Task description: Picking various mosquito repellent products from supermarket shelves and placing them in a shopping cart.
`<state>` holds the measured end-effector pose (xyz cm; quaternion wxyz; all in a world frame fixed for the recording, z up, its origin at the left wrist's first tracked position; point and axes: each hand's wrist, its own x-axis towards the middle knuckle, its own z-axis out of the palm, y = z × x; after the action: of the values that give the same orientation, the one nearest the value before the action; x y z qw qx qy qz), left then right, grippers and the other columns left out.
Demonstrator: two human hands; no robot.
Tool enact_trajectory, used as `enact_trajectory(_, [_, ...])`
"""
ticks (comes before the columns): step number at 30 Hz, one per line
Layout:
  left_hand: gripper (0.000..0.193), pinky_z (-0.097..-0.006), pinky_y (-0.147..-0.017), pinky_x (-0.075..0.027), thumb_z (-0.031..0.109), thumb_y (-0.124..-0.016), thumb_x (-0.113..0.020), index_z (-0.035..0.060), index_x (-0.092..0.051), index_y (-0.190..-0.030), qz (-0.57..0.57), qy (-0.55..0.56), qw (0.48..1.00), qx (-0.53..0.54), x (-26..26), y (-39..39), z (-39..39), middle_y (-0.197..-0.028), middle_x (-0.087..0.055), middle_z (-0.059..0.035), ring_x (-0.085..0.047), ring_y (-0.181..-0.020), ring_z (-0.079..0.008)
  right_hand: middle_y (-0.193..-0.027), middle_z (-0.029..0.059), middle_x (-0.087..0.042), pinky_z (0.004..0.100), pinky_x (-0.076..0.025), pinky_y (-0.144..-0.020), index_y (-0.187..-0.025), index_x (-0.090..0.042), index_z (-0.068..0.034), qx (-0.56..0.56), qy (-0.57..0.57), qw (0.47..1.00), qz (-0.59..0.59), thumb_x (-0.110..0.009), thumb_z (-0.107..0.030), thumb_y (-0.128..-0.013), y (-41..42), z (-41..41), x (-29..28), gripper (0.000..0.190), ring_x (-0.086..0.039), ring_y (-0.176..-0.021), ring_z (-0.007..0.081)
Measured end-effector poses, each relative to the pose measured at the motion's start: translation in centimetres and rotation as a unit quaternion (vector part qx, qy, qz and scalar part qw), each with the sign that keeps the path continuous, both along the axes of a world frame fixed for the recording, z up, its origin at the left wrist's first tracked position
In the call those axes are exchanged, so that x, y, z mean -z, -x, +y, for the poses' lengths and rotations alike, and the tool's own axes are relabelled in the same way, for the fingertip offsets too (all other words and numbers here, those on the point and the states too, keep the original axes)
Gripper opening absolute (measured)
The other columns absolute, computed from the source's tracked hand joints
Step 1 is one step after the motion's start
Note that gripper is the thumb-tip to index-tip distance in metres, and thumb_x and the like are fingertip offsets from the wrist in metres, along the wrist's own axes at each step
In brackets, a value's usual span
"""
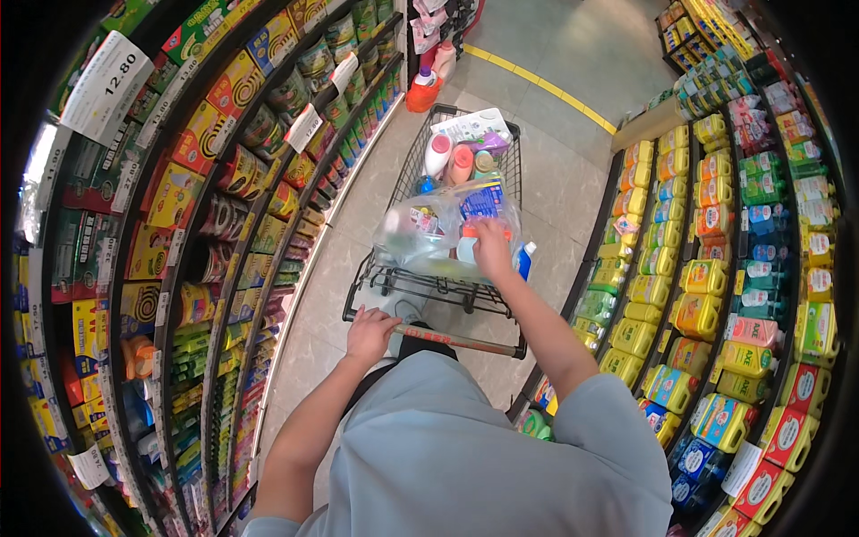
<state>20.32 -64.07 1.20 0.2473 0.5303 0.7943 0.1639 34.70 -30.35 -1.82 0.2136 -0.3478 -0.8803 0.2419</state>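
My left hand (371, 337) grips the left part of the handle bar (456, 340) of a black wire shopping cart (401, 176). Inside the cart, my right hand (493, 250) has its fingers around the top of an orange-and-pale-blue container (466, 251), partly hidden by the hand. Beside it, a clear plastic bag (396, 231) covers several goods. A blue printed packet (482, 201) leans just beyond my right hand. Farther forward lie a white bottle with a red cap (438, 154), a pink bottle (460, 164), a purple pack (491, 143) and a white printed pack (473, 124).
Shelves of boxes and tins (231, 84) line the left side, with price tags jutting out. On the right, shelves hold yellow detergent bottles (698, 305). A blue bottle with a white cap (525, 260) shows by the cart's right side. An orange bag with bottles (423, 94) stands ahead on the left.
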Motion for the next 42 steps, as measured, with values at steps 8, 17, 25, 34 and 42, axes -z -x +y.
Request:
enact_trajectory(8, [0.027, -0.0528, -0.119, -0.035, 0.014, -0.088, -0.07, 0.022, -0.077, -0.112, -0.036, -0.008, 0.999, -0.028, -0.1, 0.2, -0.4, -0.109, -0.071, -0.0024, -0.061, -0.12, -0.0267, -0.123, 0.0118, -0.07, 0.0504, -0.05, -0.098, -0.129, -0.067, -0.016, -0.055, -0.051, 0.926, -0.37, -0.059, -0.013, -0.09, -0.5, 6.0, 5.3, 0.039, -0.065, -0.116, 0.0341])
enact_trajectory(17, [0.03, -0.0516, -0.121, -0.031, 0.014, -0.087, -0.069, 0.0212, -0.076, -0.115, -0.046, -0.028, 0.998, -0.025, -0.3, 0.6, -0.4, -0.115, -0.071, -0.0041, -0.059, -0.127, -0.0292, -0.096, 0.0077, -0.074, 0.0355, -0.059, -0.068, -0.124, -0.066, -0.007, 0.184, 0.161, 0.97, -0.013, -0.056, -0.021, -0.099, -3.6, 6.3, 1.5, 0.029, -0.072, -0.084, 0.0205])
enact_trajectory(25, [0.042, -0.0461, -0.121, -0.032, 0.017, -0.102, -0.058, 0.0144, -0.059, -0.143, -0.389, -0.029, 0.921, -0.016, -1.0, 5.8, -3.1, -0.133, -0.067, -0.0071, -0.063, -0.124, -0.0238, -0.112, 0.0082, -0.07, 0.0325, -0.061, -0.071, -0.131, -0.058, -0.005, 0.142, 0.568, 0.779, 0.224, -0.057, -0.022, -0.101, 0.0, -3.2, -15.0, 0.035, -0.072, -0.092, 0.0177])
enact_trajectory(34, [0.047, -0.0344, -0.103, -0.05, 0.024, -0.109, -0.051, 0.0058, -0.044, -0.152, -0.65, -0.29, 0.667, -0.221, -12.3, 12.7, -11.7, -0.138, -0.063, -0.0111, -0.064, -0.119, -0.0194, -0.128, 0.008, -0.068, 0.0295, -0.053, -0.096, -0.145, -0.052, 0.0, -0.105, 0.646, 0.723, 0.22, -0.062, -0.011, -0.099, 11.3, -20.2, -19.2, 0.049, -0.066, -0.114, 0.0154])
enact_trajectory(42, [0.042, -0.0284, -0.089, -0.055, 0.009, -0.101, -0.065, 0.0018, -0.057, -0.142, -0.474, -0.429, 0.619, -0.457, -12.9, 17.2, -25.5, -0.121, -0.073, -0.0077, -0.068, -0.104, -0.0116, -0.125, 0.0103, -0.068, 0.0283, -0.052, -0.095, -0.135, -0.053, 0.001, -0.269, 0.546, 0.779, 0.152, -0.059, -0.005, -0.103, 24.8, -36.7, -19.4, 0.033, -0.066, -0.109, 0.0128])
